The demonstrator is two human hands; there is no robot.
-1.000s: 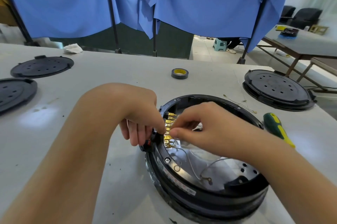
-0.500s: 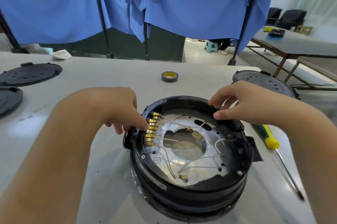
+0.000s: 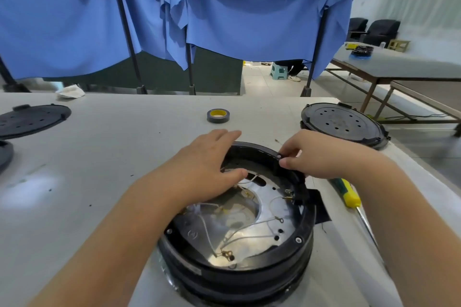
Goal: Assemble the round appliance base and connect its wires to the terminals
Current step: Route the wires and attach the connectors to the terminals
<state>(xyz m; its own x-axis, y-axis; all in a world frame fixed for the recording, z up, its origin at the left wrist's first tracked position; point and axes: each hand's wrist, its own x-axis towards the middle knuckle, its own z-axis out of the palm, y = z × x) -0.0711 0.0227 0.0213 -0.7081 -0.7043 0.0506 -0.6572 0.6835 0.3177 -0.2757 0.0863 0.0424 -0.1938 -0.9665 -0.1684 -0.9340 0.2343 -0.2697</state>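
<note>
The round black appliance base stands on the white table in front of me, open side up, with a shiny metal plate inside. Thin white wires with brass ends lie loose across that plate. My left hand lies over the base's far left rim, fingers stretched out, thumb down inside over the wires; it hides the terminal row. My right hand grips the far right rim, thumb inside, fingers curled outside.
A roll of dark tape with a yellow core lies beyond the base. A black round cover sits at the right, two more at the left edge. A green-and-yellow screwdriver lies right of the base. Blue curtains hang behind the table.
The base has turned, so the brass terminal row is no longer in sight. My left hand moved from the left rim to the far rim. My right hand dropped onto the far right rim.
</note>
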